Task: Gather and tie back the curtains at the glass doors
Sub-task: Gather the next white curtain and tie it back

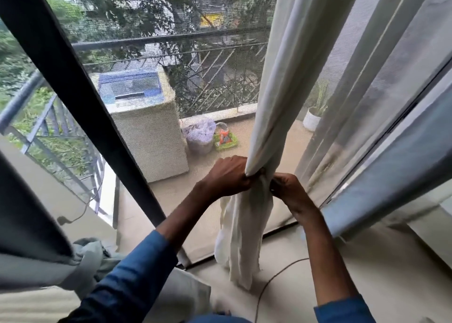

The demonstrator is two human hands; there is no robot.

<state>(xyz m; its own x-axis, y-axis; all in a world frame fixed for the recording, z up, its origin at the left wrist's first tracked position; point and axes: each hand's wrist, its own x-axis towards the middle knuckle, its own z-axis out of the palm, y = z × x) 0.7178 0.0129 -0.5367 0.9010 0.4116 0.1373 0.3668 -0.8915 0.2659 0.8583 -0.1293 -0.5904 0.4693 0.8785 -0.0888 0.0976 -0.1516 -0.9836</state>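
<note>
Cream curtain (274, 97): bunched mid-length before screen door (73, 82) | left hand (227, 175), right hand (286, 188): fingers curled tight, pinching the waist | risk: easing either pinch lets folds spill; tie not visible.

We're scanning for text & getting nothing legible. Out on the balcony the orange packet (223, 136) in the green basket (226, 144) has print on it, but thru the mesh it's too blurred to read. The washing machine (137, 102) has marks on its top panel, also too small & soft to make out. No brand, nos. or signs we can read.
</note>
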